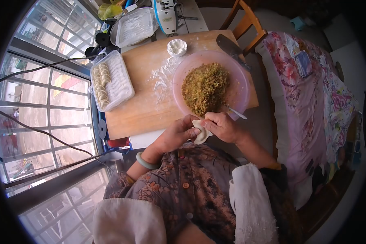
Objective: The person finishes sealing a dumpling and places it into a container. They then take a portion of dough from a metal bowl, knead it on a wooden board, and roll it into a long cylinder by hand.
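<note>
Here, one pink bowl (243, 83), round, on the wooden surface (140, 112); landmark for all entries.
Filling (205, 87): one heap, crumbly, yellow-green and brown, inside the bowl.
Spoon (236, 113): one, in the bowl, handle over its near rim.
Dumpling (201, 135): one, pale, curved, held just off the bowl's near side.
Left hand (175, 133): near side of the bowl; fingers almost closed, pinching the dumpling, thumb on its face; bangle (147, 161) at the wrist.
Right hand (224, 127): by the near rim of the bowl; fingers bent and closed on the dumpling's upper edge.
Dish (177, 47): one, small, of white powder, just beyond the bowl.
Powder (162, 81): scattered, left of the bowl.
Tray (120, 81): one, well left of the bowl, holding a row of dumplings (101, 83).
Knife (228, 44): one, broad and dark, beyond the bowl, to its right.
Bed (305, 126): one, floral cover, well right of the bowl.
</note>
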Motion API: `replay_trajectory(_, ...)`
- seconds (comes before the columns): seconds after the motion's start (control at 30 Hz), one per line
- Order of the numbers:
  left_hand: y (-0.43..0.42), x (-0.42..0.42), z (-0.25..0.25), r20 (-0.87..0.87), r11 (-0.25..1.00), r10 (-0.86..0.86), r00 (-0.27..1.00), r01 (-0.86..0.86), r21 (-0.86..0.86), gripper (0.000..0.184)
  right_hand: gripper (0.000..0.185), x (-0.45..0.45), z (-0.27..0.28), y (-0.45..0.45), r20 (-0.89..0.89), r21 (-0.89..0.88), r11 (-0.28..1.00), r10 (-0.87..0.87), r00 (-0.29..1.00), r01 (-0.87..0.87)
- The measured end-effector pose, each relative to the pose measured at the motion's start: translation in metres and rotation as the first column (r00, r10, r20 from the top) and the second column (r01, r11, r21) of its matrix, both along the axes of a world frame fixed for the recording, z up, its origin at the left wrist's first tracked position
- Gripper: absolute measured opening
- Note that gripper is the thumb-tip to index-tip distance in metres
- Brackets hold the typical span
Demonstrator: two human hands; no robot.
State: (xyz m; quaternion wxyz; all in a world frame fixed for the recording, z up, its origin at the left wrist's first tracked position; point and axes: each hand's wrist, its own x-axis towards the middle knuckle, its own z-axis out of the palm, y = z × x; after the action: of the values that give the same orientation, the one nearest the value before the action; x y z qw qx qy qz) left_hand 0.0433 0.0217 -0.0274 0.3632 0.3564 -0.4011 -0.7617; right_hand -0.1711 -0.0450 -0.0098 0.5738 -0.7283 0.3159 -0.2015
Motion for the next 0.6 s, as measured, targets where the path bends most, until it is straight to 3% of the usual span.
replay_trajectory(0.1,-0.001,0.0,0.004,-0.029,0.999,0.036,0.999,-0.036,0.01,0.034,0.033,-0.002,0.003,0.003,0.053,0.281,0.958,-0.074,0.996,0.056)
replay_trajectory(0.3,-0.003,0.001,0.0,-0.076,0.998,0.063,0.995,-0.061,0.033,0.036,0.027,0.003,0.002,0.012,0.085,-0.004,0.993,-0.115,0.99,0.116)
replay_trajectory(0.4,-0.004,0.0,0.0,-0.039,0.996,0.081,0.996,-0.08,0.037,0.036,0.024,0.004,-0.002,0.012,0.081,-0.045,0.994,-0.1,0.992,0.104)
replay_trajectory(0.6,-0.003,0.004,0.002,-0.011,0.994,0.092,0.996,-0.092,0.054,0.036,0.025,-0.001,0.004,0.009,-0.014,0.185,0.979,-0.089,0.996,0.09)
